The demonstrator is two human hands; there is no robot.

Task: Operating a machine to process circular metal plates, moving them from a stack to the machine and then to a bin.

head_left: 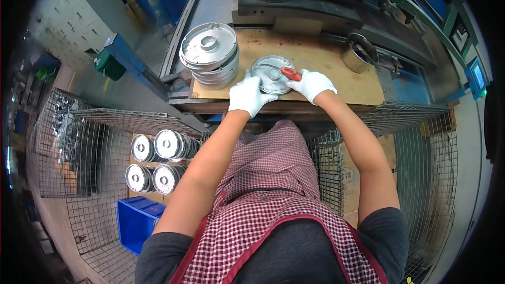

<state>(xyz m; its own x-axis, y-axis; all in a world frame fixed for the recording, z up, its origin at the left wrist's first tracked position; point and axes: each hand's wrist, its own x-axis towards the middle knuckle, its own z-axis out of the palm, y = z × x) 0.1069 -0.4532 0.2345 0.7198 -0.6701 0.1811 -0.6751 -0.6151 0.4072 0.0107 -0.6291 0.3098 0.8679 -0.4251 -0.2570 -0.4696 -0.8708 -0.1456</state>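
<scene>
A round silver metal cover (263, 77) with a raised central ring lies on the board in front of me. My left hand (248, 96), in a white glove, grips its near left rim, with the thumb along the near edge. In my gloved right hand (314, 85) is a red-handled tool (290, 73). Its thin metal shank points left across the cover's far part; the exact tip is hard to make out. To the left of my left hand stands a stack of similar metal covers (209, 52).
The wooden board (336, 81) carries a metal pot (359, 53) at right. Dark machinery (300, 8) stands behind. Below left, a wire cage (100, 163) holds rows of metal covers (167, 144) and a blue bin (138, 223). Another wire cage (421, 163) stands at right.
</scene>
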